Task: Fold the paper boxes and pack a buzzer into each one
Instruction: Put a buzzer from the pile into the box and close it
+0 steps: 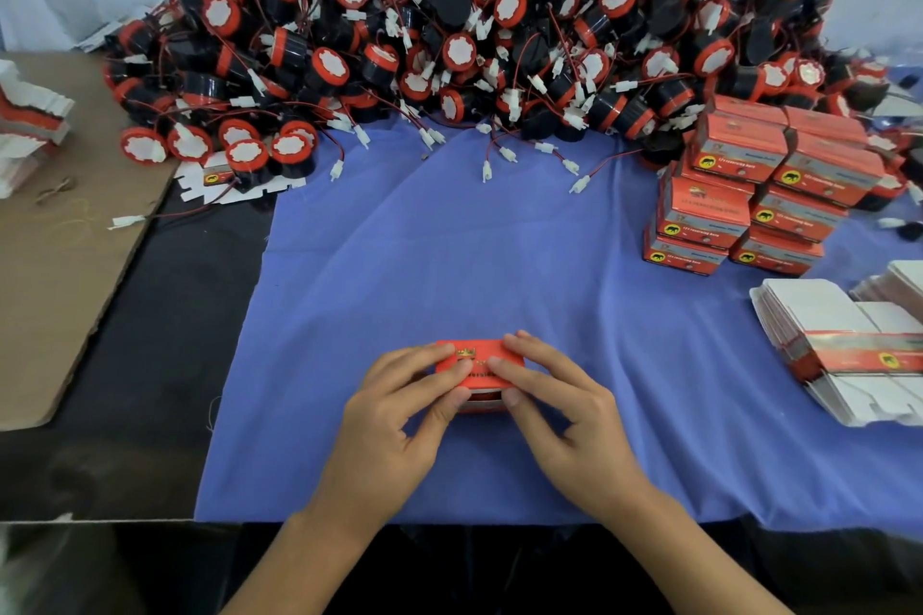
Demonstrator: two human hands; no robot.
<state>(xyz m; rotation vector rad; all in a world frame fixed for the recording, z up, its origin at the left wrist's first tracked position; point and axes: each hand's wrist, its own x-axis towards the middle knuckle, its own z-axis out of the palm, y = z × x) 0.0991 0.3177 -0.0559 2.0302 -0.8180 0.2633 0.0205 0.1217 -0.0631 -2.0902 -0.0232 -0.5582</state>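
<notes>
A small red paper box point(478, 377) lies on the blue cloth point(449, 265) near the front edge, between both hands. My left hand point(399, 420) grips its left side, fingers on the top and thumb at the near edge. My right hand point(559, 415) grips its right side the same way. The near flap of the box is slightly ajar; what is inside is hidden. A large heap of black-and-red buzzers point(474, 30) with red wires and white plugs fills the back of the table.
Closed red boxes point(759, 200) are stacked at the right. Flat unfolded boxes point(849, 345) lie in a banded bundle at the far right. A cardboard sheet point(65, 255) and another flat-box stack point(25, 130) sit at the left.
</notes>
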